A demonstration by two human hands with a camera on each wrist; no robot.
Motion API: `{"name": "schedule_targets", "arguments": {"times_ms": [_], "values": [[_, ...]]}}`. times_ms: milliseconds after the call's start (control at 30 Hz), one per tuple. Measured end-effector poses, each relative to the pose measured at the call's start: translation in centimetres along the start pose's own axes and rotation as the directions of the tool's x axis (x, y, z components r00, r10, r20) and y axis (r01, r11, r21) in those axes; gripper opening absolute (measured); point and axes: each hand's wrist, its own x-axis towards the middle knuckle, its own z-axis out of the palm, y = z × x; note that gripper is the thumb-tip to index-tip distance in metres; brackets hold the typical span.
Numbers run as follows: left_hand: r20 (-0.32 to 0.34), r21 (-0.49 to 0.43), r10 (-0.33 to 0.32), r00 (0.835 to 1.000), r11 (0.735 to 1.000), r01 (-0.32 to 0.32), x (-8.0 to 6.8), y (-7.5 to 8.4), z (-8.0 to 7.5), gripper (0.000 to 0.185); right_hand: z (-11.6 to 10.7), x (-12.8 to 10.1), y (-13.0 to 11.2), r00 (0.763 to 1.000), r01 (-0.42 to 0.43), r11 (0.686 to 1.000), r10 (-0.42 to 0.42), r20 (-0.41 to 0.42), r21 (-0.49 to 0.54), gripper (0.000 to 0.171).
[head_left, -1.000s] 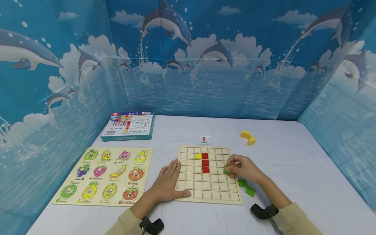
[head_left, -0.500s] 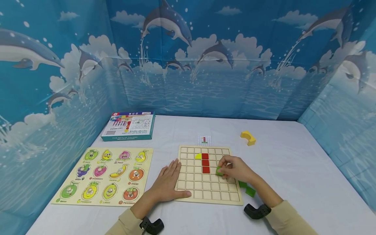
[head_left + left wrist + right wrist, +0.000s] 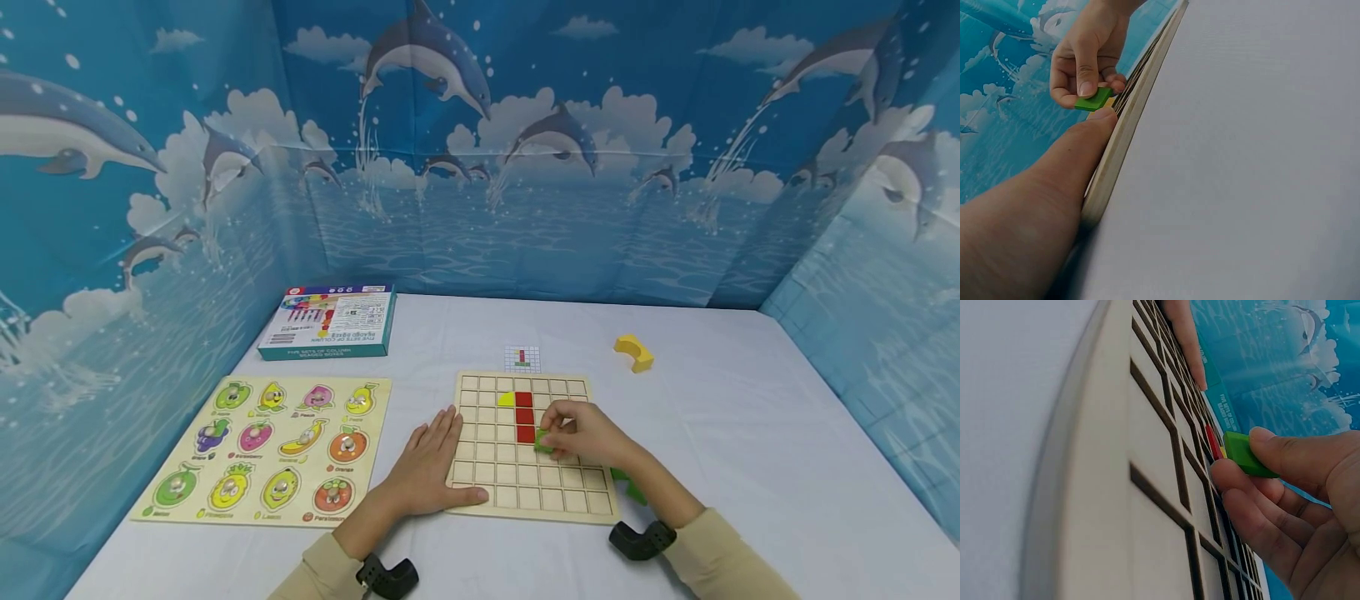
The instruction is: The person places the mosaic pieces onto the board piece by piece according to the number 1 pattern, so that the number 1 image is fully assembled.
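Observation:
A wooden grid board [image 3: 491, 492] lies on the white table, with three red square tiles [image 3: 525, 417] in a column and a yellow piece [image 3: 507, 399] left of the topmost one. My right hand [image 3: 588, 432] pinches a green square tile [image 3: 1244, 453] between thumb and fingers, close over the board beside the lowest red tile. My left hand [image 3: 426, 468] lies flat with straight fingers at the board's left edge, its thumb over the near left corner. Partly hidden under the right forearm, more green tiles [image 3: 636, 493] lie right of the board.
Behind the board lies a small printed pattern card [image 3: 522, 358]. A yellow arch block [image 3: 634, 353] sits at the back right. On the left are a fruit picture board [image 3: 262, 450] and, behind it, a flat cardboard box [image 3: 327, 322]. Dolphin-print cloth [image 3: 480, 225] surrounds the table.
My right hand has moved left across the board with the green tile, from the board's right edge to beside the lowest red tile. The left hand has stayed in place.

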Motion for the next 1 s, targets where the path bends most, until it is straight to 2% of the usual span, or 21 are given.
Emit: {"name": "schedule_targets", "arguments": {"times_ms": [200,467,733,1000], "values": [[0.010,-0.003,-0.009,1.000,1.000,0.009,0.0,0.1,-0.1,0.116,0.7,1.2,1.6,1.000,0.013,1.000,-0.013,0.013,-0.003,0.012],[0.021,-0.001,-0.022,1.000,1.000,0.023,0.0,0.2,-0.1,0.116,1.6,1.8,1.0,0.997,0.060,0.997,-0.059,0.043,-0.038,0.010],[0.027,-0.009,-0.018,0.999,1.000,0.018,0.0,0.2,-0.1,0.116,2.4,2.3,0.8,0.993,0.112,0.983,-0.104,0.061,-0.148,0.008],[0.028,-0.014,-0.019,0.999,1.000,0.019,0.0,0.2,-0.2,0.114,3.2,2.6,0.9,0.992,0.115,0.982,-0.105,0.071,-0.150,0.009]]}}
